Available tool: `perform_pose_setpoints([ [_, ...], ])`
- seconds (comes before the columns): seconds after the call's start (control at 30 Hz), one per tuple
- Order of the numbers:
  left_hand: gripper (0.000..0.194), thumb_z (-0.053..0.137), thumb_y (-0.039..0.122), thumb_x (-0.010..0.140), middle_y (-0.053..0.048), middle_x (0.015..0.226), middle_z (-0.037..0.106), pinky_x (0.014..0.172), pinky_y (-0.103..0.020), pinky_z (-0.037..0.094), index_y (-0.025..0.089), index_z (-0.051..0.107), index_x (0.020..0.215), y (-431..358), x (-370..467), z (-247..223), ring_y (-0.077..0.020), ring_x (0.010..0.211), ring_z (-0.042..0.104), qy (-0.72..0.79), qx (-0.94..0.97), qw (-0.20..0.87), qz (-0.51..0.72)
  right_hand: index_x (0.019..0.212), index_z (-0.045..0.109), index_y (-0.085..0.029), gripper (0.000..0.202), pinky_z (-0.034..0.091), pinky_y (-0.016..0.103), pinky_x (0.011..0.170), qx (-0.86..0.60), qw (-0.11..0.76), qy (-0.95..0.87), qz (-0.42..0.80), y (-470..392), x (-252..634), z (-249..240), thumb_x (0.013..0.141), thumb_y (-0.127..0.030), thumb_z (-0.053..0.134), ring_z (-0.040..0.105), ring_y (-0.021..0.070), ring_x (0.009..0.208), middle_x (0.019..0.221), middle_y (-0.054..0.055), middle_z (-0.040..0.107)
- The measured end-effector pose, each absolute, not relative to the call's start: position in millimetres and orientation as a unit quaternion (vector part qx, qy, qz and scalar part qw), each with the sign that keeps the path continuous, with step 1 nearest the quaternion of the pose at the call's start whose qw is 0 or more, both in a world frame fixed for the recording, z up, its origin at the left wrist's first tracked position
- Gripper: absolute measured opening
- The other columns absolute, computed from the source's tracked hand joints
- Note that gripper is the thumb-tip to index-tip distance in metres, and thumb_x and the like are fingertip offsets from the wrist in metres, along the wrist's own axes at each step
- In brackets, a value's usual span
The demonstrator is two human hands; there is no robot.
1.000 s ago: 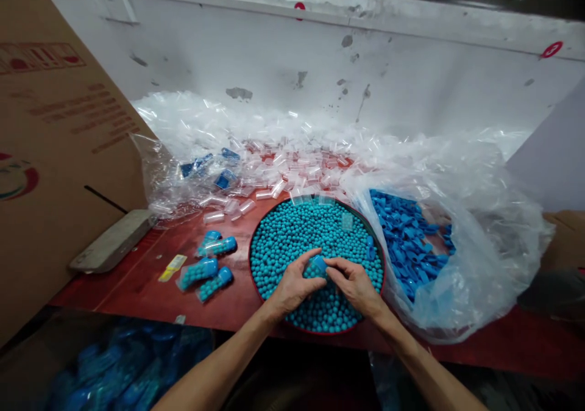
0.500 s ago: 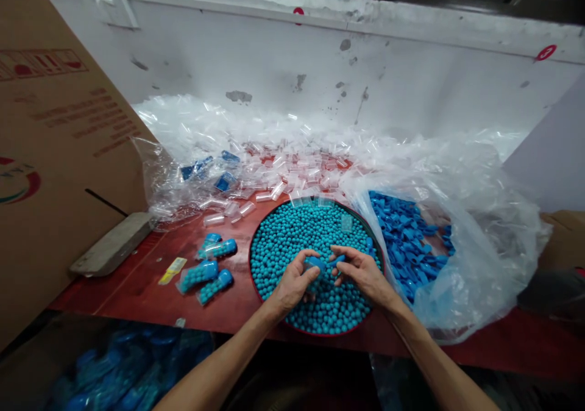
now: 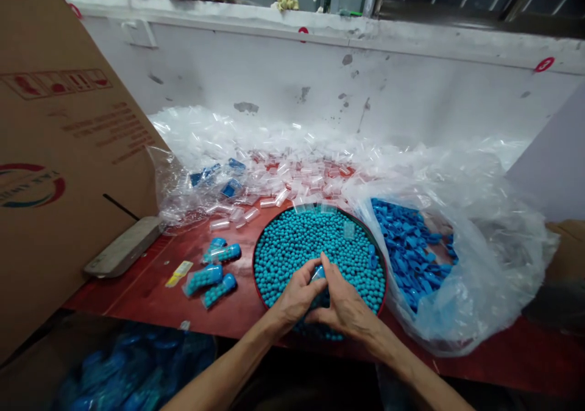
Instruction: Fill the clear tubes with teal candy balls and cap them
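Note:
Over a round tray [image 3: 255, 264] of turquoise balls [image 3: 301, 234], my two hands meet. My left hand [image 3: 292, 295] is closed around a small clear tube with a blue cap [image 3: 319, 272], mostly hidden by the fingers. Against its right side presses my right hand [image 3: 345, 304], with the index finger straight along the cap and the thumb bent underneath. Left of the tray lie several ball-filled tubes [image 3: 222, 253] with blue caps. A loose blue piece [image 3: 372, 257] rests on the balls near the tray's right rim.
Many empty clear tubes [image 3: 292, 182] are heaped behind the tray. On the right, an opened plastic bag [image 3: 493, 277] holds blue caps [image 3: 411, 246]. A cardboard box [image 3: 82, 155] stands at the left beside a grey bar [image 3: 123, 249]. More blue-capped items [image 3: 132, 368] sit below the table edge.
My right hand has moved left and closed against the tube in my left hand. The blue piece between its fingers is now hidden. The camera view has tilted up slightly.

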State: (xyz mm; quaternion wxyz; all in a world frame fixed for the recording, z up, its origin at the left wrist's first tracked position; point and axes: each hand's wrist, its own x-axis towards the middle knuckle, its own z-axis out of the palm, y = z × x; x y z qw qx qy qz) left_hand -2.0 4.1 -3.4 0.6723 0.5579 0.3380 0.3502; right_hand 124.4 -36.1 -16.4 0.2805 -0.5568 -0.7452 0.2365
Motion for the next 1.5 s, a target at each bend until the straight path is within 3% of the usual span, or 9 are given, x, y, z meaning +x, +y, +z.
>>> perform_pose_setpoints([
  [0.17,0.020,0.050,0.025,0.074,0.002,0.077,0.052,0.072,-0.023,0.039,0.015,0.050,0.091,-2,3,2,-0.0118,0.074,0.048,0.371,0.595,0.619,0.352,0.134,0.008,-0.012,0.091,0.047,0.040,0.068,-0.576,0.271,-0.756,0.152,-41,118,-14,0.062,-0.029,0.062,0.054,0.0281,0.089,0.107,0.017,0.046],
  [0.37,0.012,0.048,0.023,0.075,0.001,0.079,0.051,0.075,-0.023,0.038,0.017,0.050,0.084,-7,5,-11,-0.0120,0.078,0.047,0.387,0.615,0.557,0.402,0.135,0.007,-0.016,0.090,0.047,0.038,0.065,-0.557,0.262,-0.772,0.158,-41,120,-17,0.063,-0.029,0.060,0.056,0.0266,0.084,0.108,0.015,0.046],
  [0.6,0.039,0.055,0.036,0.071,0.003,0.073,0.051,0.052,-0.020,0.038,0.019,0.041,0.103,-5,-4,-12,-0.0067,0.052,0.046,0.301,0.444,0.765,0.357,0.135,-0.005,-0.022,0.107,0.047,0.035,0.073,-0.542,0.331,-0.671,0.384,-41,126,-23,0.058,-0.026,0.069,0.055,0.0196,0.084,0.122,0.012,0.040],
  [0.7,0.039,0.053,0.036,0.072,0.002,0.073,0.051,0.048,-0.020,0.037,0.019,0.038,0.104,-6,-8,-12,-0.0080,0.052,0.048,0.310,0.422,0.771,0.363,0.135,-0.007,-0.025,0.111,0.047,0.034,0.074,-0.529,0.364,-0.649,0.409,-40,128,-23,0.055,-0.022,0.071,0.054,0.0163,0.080,0.125,0.011,0.036],
  [0.8,0.028,0.050,0.031,0.074,0.003,0.070,0.048,0.053,-0.022,0.038,0.019,0.041,0.098,-4,-22,-12,-0.0090,0.057,0.047,0.386,0.514,0.661,0.386,0.135,0.005,-0.026,0.095,0.046,0.033,0.073,-0.532,0.373,-0.663,0.373,-38,132,-26,0.062,-0.023,0.066,0.052,0.0151,0.080,0.127,0.010,0.035],
  [0.9,0.021,0.046,0.026,0.077,0.001,0.075,0.050,0.066,-0.025,0.040,0.020,0.047,0.097,6,-54,-12,-0.0115,0.067,0.049,0.496,0.637,0.436,0.396,0.134,0.013,-0.027,0.073,0.048,0.030,0.065,-0.546,0.364,-0.660,0.366,-34,138,-33,0.073,-0.026,0.054,0.052,0.0127,0.070,0.122,0.009,0.040],
  [1.13,0.028,0.039,0.024,0.080,-0.010,0.108,0.052,0.091,-0.043,0.031,0.018,0.052,0.104,40,-140,-33,-0.0261,0.107,0.041,0.666,0.698,0.036,0.261,0.133,0.018,-0.024,0.062,0.049,0.029,0.065,-0.545,0.345,-0.682,0.343,-33,144,-43,0.078,-0.028,0.047,0.052,0.0122,0.064,0.112,0.008,0.048],
  [1.3,0.047,0.046,0.038,0.077,-0.010,0.130,0.036,0.095,-0.055,0.019,0.024,0.042,0.121,59,-154,-47,-0.0358,0.123,0.019,0.669,0.731,-0.049,0.127,0.127,0.032,-0.023,0.051,0.049,0.030,0.065,-0.556,0.345,-0.681,0.328,-33,149,-39,0.078,-0.029,0.047,0.052,0.0139,0.066,0.104,0.007,0.053],
  [1.5,0.043,0.039,0.042,0.079,-0.007,0.124,0.042,0.086,-0.054,0.030,0.032,0.041,0.120,77,-165,-45,-0.0330,0.113,0.031,0.656,0.752,-0.034,0.047,0.116,0.045,-0.021,0.038,0.047,0.030,0.068,-0.578,0.361,-0.673,0.288,-28,164,-21,0.079,-0.027,0.046,0.054,0.0140,0.067,0.097,0.005,0.057],
])
